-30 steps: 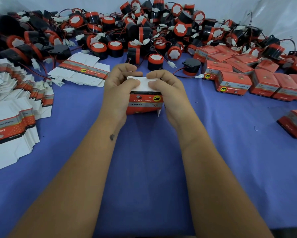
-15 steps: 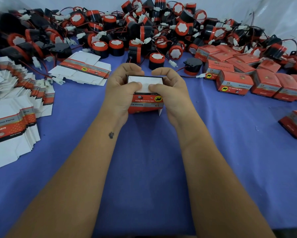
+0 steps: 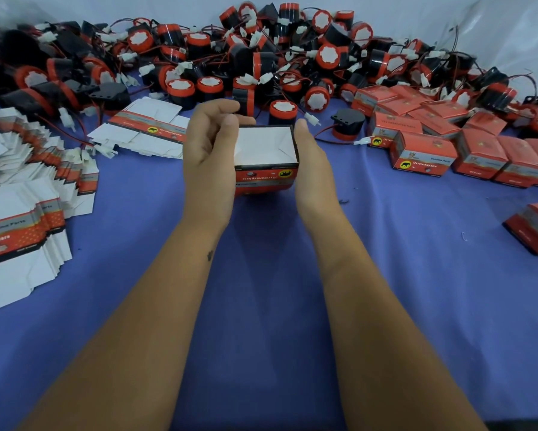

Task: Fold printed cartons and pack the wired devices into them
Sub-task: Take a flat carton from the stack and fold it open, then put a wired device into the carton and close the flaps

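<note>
A red printed carton [image 3: 265, 179] stands upright on the blue cloth in the middle of the view, its top open and its white inside showing. My left hand [image 3: 208, 157] grips its left side with curled fingers, the thumb near the top rim. My right hand [image 3: 312, 164] lies flat against the carton's right side with straight fingers. A big heap of black and red wired devices [image 3: 261, 57] fills the far side of the table. One black device [image 3: 347, 122] lies apart, just right of my hands.
Flat unfolded cartons are stacked at the left [image 3: 18, 213] and behind my left hand [image 3: 143, 126]. Several closed red cartons [image 3: 423, 154] sit in rows at the right. One more carton [image 3: 532, 227] lies tilted at the right edge. Blue cloth [image 3: 261, 290] covers the table.
My thumbs have lifted off the white flaps on top of the carton. Both hands have slid to its sides, and the open white inside now shows.
</note>
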Demonstrator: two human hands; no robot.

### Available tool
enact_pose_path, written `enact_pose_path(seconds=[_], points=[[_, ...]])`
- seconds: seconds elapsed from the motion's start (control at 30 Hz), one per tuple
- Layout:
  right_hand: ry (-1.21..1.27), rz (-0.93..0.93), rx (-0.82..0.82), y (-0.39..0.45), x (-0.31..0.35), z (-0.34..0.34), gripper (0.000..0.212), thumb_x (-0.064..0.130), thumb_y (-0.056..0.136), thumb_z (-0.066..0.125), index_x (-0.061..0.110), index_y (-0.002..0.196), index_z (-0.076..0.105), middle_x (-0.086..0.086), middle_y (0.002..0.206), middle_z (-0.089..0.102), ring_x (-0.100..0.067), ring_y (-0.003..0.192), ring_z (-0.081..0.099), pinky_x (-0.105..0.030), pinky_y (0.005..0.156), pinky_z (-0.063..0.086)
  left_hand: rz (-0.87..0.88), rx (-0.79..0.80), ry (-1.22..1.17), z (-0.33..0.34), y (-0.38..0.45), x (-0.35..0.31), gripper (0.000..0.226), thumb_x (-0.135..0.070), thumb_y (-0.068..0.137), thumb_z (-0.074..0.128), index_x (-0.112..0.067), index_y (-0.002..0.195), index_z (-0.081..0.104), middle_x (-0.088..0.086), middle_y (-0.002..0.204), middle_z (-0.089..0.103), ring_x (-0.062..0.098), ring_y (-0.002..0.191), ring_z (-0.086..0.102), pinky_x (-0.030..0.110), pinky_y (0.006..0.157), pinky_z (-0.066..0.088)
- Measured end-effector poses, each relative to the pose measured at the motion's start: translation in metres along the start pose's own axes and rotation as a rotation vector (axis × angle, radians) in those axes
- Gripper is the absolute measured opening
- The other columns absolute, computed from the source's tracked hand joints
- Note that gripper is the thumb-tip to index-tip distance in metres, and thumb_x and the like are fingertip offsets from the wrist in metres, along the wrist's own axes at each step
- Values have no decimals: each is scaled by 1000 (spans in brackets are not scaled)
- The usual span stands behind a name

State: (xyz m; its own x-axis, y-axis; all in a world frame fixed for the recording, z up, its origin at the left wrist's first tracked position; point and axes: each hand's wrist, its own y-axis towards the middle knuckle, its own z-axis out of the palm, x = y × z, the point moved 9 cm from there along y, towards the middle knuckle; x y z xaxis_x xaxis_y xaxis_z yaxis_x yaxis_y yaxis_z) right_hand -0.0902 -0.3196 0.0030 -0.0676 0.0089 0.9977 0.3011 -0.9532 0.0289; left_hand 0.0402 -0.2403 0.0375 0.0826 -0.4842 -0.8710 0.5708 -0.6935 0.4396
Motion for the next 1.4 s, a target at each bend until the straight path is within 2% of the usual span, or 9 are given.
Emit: enact_pose_path(seconds=[0.17, 0.3, 0.4, 0.57, 0.7, 1.03, 1.17, 1.27, 1.4], points=[[268, 182, 146, -3, -10, 13, 44, 57, 93, 48, 18, 101, 66, -11, 104, 72, -25, 90, 67, -34, 70, 51, 305, 76, 249, 12, -8, -23, 29, -20, 107, 34, -20, 128, 55, -2, 130, 61, 11, 127, 53, 26, 108, 38], [371, -90, 86, -4, 21, -3, 19, 18, 75, 51, 15, 93, 59, 0, 93, 61, -19, 83, 59, -34, 68, 47, -210, 174, 274, 13, -1, 31, 58, -57, 95, 30, -32, 145, 47, -3, 156, 39, 14, 147, 29, 47, 122, 21], [131, -254, 160, -11, 31, 3, 27, 8, 71, 48, 11, 97, 56, 5, 96, 57, -17, 84, 55, -30, 68, 47, -545, 272, -123, 22, -13, 57, 41, -53, 92, 51, -25, 109, 76, 2, 116, 72, 16, 113, 66, 44, 105, 49], [64, -250, -33, 2, 21, -14, 38, 6, 92, 48, 22, 125, 57, 16, 128, 52, 22, 95, 52, -6, 79, 45, -442, -72, -32, -20, 7, 61, 24, -36, 78, 73, -20, 97, 71, -3, 95, 77, 15, 96, 72, 38, 95, 54], [-369, 39, -345, 33, -10, -67, 36, 9, 95, 44, 21, 127, 55, -3, 124, 58, -9, 58, 46, -29, 54, 37, -412, -219, -62, -38, 9, 63, 28, -23, 86, 75, -14, 111, 68, -2, 106, 75, 13, 100, 71, 33, 94, 56], [-1038, -174, -285, 113, 23, -73, 49, 23, 102, 44, 28, 150, 34, -19, 162, 5, -37, 148, 4, -52, 118, 15, -290, -171, 90, -28, 12, 62, 49, -23, 84, 78, -27, 121, 47, -13, 119, 60, -6, 103, 62, 10, 76, 51], [-1119, 17, -222, 130, 10, -83, 49, 56, 95, 49, 27, 135, 51, -16, 153, 27, -38, 142, 17, -52, 113, 21, -278, -141, 126, -24, 14, 64, 52, -24, 83, 79, -27, 124, 46, -14, 120, 59, -9, 102, 60, 8, 73, 50], [-1174, -111, -309, 125, 22, -78, 27, 40, 92, 62, 16, 100, 50, -13, 115, 49, -38, 119, 40, -44, 101, 31, -283, -143, 123, -24, 13, 65, 54, -26, 82, 79, -27, 126, 47, -14, 121, 60, -4, 106, 61, 9, 74, 51], [-1213, -107, -224, 112, 24, -68, 34, 15, 90, 61, 14, 115, 39, -19, 117, 46, -41, 118, 40, -44, 76, 32, -296, -170, 112, -25, 13, 64, 56, -28, 82, 80, -23, 128, 49, -10, 123, 62, 3, 110, 62, 6, 70, 49]])
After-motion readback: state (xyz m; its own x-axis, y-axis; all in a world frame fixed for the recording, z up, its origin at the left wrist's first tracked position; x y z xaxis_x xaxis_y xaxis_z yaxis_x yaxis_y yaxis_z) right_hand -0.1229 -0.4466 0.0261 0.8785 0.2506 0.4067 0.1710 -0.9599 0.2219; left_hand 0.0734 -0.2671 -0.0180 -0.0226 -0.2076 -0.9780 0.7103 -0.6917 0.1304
